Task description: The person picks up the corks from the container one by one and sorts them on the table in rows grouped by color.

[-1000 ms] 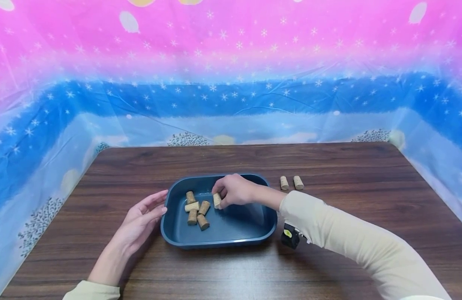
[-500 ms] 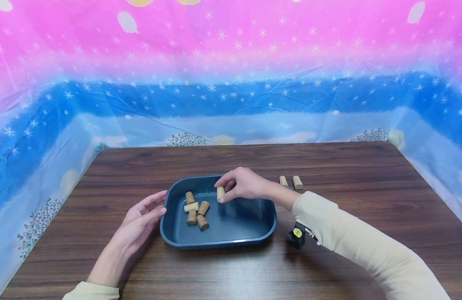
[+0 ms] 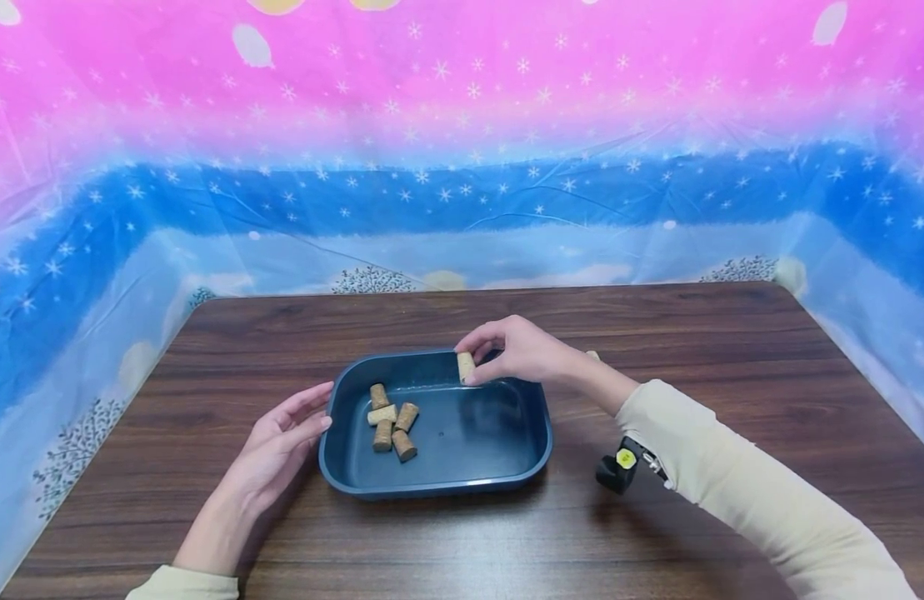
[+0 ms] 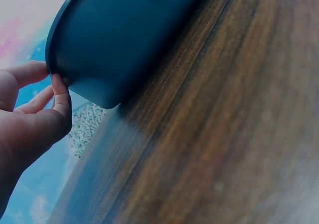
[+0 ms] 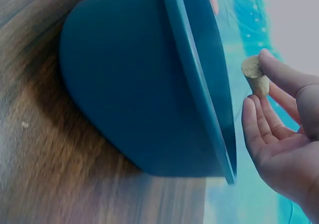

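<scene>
Cork (image 5: 254,70) in fingers (image 5: 251,122), second cork (image 3: 593,355) mostly hidden

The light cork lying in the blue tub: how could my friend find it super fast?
On the brown table, find the blue tub by the person's left hand. In the tub's left half, the light cork lies just in front of a brown cork. Of the five corks lying there, it alone is pale and points sideways.

A pale tapered cork (image 3: 466,367), pinched by the right hand (image 3: 517,352), hangs over a dark-blue rounded-rectangular bin (image 3: 469,446) whose left side the left hand (image 3: 277,446) touches; inside, leftward, four brown corks (image 3: 382,436) cluster with one tan cork (image 3: 382,415).
</scene>
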Demonstrator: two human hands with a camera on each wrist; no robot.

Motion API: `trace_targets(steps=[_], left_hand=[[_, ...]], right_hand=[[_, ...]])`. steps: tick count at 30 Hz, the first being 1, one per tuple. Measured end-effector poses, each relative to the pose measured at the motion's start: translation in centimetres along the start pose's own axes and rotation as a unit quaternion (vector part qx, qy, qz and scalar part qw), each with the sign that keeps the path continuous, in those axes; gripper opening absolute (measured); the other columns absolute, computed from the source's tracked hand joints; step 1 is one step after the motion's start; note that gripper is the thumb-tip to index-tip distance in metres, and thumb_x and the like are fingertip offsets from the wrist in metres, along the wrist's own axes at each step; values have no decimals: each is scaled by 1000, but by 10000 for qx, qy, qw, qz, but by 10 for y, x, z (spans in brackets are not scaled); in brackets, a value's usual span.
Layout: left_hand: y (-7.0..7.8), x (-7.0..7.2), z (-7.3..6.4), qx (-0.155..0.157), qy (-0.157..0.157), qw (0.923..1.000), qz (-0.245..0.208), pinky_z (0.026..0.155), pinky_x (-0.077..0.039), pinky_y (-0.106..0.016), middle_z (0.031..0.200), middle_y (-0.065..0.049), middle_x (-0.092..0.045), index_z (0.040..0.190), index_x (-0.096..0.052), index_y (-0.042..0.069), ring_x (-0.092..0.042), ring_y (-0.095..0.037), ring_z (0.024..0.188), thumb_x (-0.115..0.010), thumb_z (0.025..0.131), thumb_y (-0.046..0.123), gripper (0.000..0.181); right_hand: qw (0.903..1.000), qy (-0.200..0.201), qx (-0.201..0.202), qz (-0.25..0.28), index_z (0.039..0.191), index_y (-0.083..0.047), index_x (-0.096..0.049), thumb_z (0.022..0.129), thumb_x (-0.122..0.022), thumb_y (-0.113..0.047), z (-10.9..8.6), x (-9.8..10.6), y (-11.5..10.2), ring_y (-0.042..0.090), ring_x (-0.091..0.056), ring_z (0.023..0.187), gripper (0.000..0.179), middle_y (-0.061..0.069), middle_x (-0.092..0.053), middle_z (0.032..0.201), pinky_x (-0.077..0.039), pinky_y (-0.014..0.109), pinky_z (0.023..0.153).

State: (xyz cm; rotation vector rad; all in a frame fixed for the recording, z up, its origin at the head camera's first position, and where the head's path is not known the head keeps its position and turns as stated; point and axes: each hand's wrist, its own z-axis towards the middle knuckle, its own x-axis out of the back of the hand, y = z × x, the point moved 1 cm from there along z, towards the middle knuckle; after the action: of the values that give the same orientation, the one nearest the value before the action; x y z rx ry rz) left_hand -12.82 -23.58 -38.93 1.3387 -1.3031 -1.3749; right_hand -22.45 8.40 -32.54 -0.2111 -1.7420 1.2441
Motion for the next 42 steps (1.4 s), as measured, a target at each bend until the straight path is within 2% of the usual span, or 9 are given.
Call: trace_targets(steps=[4, 10, 18, 21, 27, 29, 42], left_hand=[[0, 0, -1, -19, -2, 10000, 4, 94, -45, -21, 124, -2, -56, 137, -48, 1, -54, -12, 113, -58, 95, 1, 43], [0, 0, 0, -18, 8, 10000, 9, 94, -45, -22, 124, -2, -56, 138, -47, 1, -54, -13, 113, -58, 95, 1, 44], [0, -1, 0, 44, 47, 10000, 36, 93, -45, -21, 124, -1, -55, 139, -46, 0, -54, -12, 113, -58, 95, 1, 45], [0, -1, 0, 44, 49, 10000, 47, 93, -45, -21, 124, 0, -55, 139, -45, 0, -54, -12, 113, -58, 95, 2, 45], [0, 0, 0, 49, 48, 10000, 60, 93, -45, -21, 124, 0, -55, 138, -47, 2, -53, -12, 113, -58, 96, 2, 43], [0, 0, 0, 58, 54, 10000, 48, 93, -45, -21, 124, 0, -55, 137, -48, 3, -53, -12, 113, -58, 95, 2, 43], [-1, 1, 0, -21, -7, 10000, -4, 92, -46, -22, 123, -1, -56, 137, -49, 2, -54, -12, 112, -58, 95, 1, 43]], right_hand=[[9999, 81, 108, 4, 122, -4, -66, 83, -77, -13, -7, 8, 4, 20, -59, 100, 42, 6, -64, 113, -52, 34, 82], [9998, 205, 60, -9, 125, -1, -63, 85, -75, -11, -15, 19, 16, 22, -61, 102, 43, 6, -66, 111, -51, 38, 87], [9980, 468, -421, 74, 127, -6, -63, 86, -74, -15, -27, 35, 27, 23, -60, 110, 43, 7, -66, 116, -49, 43, 91], [9965, 612, -552, 115, 127, -7, -63, 88, -72, -20, -33, 41, 34, 26, -61, 105, 42, 7, -66, 117, -49, 44, 86], [9938, 887, -645, 160, 127, -7, -63, 90, -70, -26, -45, 52, 50, 25, -59, 105, 43, 7, -65, 118, -47, 47, 89], [9931, 974, -645, 137, 127, -5, -62, 90, -70, -27, -49, 56, 57, 24, -59, 109, 44, 8, -65, 118, -45, 46, 93], [9864, 1370, -888, 209, 129, 0, -59, 89, -71, -26, -75, 80, 95, 24, -61, 106, 49, 15, -65, 116, -48, 37, 89]])
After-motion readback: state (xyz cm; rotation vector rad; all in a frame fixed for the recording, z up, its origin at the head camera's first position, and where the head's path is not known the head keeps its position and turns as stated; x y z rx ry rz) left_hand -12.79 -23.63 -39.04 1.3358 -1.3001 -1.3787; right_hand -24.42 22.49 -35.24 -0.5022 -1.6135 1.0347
